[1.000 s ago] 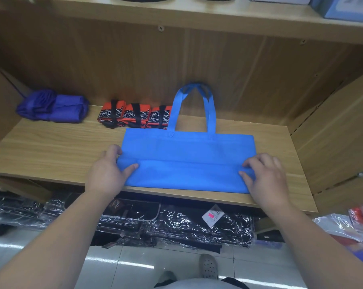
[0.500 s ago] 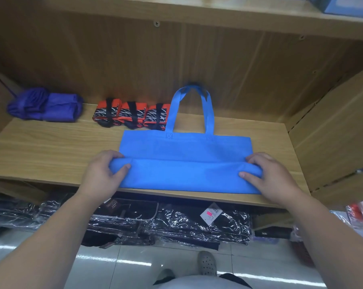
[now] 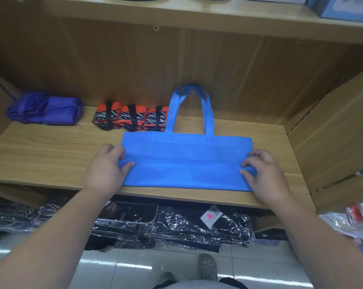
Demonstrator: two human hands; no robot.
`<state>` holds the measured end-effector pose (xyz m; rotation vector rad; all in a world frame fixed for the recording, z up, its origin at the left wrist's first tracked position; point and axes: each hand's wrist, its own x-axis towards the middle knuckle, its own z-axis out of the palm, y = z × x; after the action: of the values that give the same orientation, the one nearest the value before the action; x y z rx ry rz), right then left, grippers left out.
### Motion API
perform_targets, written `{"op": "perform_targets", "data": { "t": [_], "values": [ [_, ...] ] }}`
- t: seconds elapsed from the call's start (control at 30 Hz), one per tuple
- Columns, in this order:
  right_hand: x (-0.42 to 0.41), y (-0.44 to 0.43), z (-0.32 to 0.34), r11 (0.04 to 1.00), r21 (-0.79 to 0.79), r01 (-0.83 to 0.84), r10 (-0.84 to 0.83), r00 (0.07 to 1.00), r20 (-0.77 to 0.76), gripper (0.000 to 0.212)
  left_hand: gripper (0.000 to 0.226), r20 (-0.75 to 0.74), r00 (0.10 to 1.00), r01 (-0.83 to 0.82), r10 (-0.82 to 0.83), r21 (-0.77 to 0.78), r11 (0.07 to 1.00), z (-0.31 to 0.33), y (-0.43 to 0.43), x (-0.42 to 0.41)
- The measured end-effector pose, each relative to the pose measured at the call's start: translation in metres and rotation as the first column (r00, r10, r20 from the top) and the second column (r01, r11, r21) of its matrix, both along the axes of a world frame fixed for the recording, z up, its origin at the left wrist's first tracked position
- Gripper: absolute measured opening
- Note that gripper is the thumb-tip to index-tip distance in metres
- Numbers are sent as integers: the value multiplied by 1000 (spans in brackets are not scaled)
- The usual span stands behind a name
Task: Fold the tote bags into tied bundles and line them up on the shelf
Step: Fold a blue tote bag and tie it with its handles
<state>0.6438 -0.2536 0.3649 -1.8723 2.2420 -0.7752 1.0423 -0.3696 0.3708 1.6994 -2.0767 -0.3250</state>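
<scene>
Blue tote bag (image 3: 186, 155) lies flat at frame centre on the wooden shelf (image 3: 51, 155). Its lower part is folded into a band along the front edge w/ a crease across, and its handles (image 3: 190, 109) point to the back wall. Three orange-black tied bundles (image 3: 130, 118) sit side by side at the back, just left of the handles, each w/ a black strap; purple bundle (image 3: 45, 108) lies apart, upper left.

Left hand (image 3: 107, 165) and right hand (image 3: 264, 172) pinch the ends of the folded blue tote bag (image 3: 186, 159) on the shelf (image 3: 51, 155)
</scene>
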Motion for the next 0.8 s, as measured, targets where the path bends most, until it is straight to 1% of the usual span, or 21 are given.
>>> {"op": "perform_targets", "data": {
  "t": [0.07, 0.13, 0.17, 0.23, 0.27, 0.37, 0.43, 0.47, 0.5, 0.53, 0.6, 0.63, 0.7, 0.77, 0.8],
  "values": [
    [0, 0, -8, 999, -27, -19, 17, 998, -53, 14, 26, 94, 995, -2, 12, -101, 995, -6, 4, -1],
    [1, 3, -17, 995, -57, -84, 77, 989, -127, 16, 23, 211, 978, 50, -2, -220, 974, -9, 10, -1],
    [1, 5, -21, 991, -72, -111, 99, 983, -156, 17, 23, 234, 972, 95, -32, -265, 960, -10, 13, -1],
    [1, 12, -20, 987, -93, -131, 116, 981, -156, 11, 24, 216, 969, 187, -122, -310, 932, -14, 17, 4],
    [-1, 16, -17, 987, -78, -142, 132, 984, -120, 18, 27, 194, 967, 219, -166, -299, 929, -16, 19, 9],
    [-14, 27, -7, 973, 78, -216, 217, 976, -5, 61, 45, 147, 950, 303, -277, -195, 933, -23, 25, 28],
    [-24, 35, -4, 942, 189, -278, 279, 960, 24, 81, 67, 128, 925, 369, -358, -76, 926, -24, 31, 42],
    [-27, 40, -4, 925, 230, -302, 301, 953, 39, 85, 81, 130, 911, 398, -392, -19, 917, -24, 35, 47],
    [-30, 43, -4, 915, 248, -319, 315, 947, 59, 84, 89, 131, 900, 416, -415, 24, 909, -23, 38, 51],
    [-32, 47, -3, 912, 255, -323, 312, 947, 80, 81, 88, 108, 896, 428, -430, 38, 903, -23, 41, 54],
    [-32, 50, 1, 919, 232, -318, 297, 947, 122, 74, 65, -20, 915, 404, -403, 30, 914, -22, 44, 57],
    [-32, 52, 2, 929, 212, -302, 274, 950, 152, 68, 53, -121, 926, 366, -359, 45, 929, -19, 45, 57],
    [-28, 56, 9, 951, 206, -233, 174, 947, 268, 49, 43, -308, 923, 284, -230, 145, 948, -7, 47, 54],
    [-25, 56, 14, 957, 225, -182, 85, 919, 384, 31, 31, -443, 893, 213, -78, 263, 941, 0, 46, 48],
    [-23, 55, 17, 965, 212, -156, 61, 917, 394, 25, 24, -477, 879, 189, -27, 295, 937, 1, 44, 45]
  ]
}}
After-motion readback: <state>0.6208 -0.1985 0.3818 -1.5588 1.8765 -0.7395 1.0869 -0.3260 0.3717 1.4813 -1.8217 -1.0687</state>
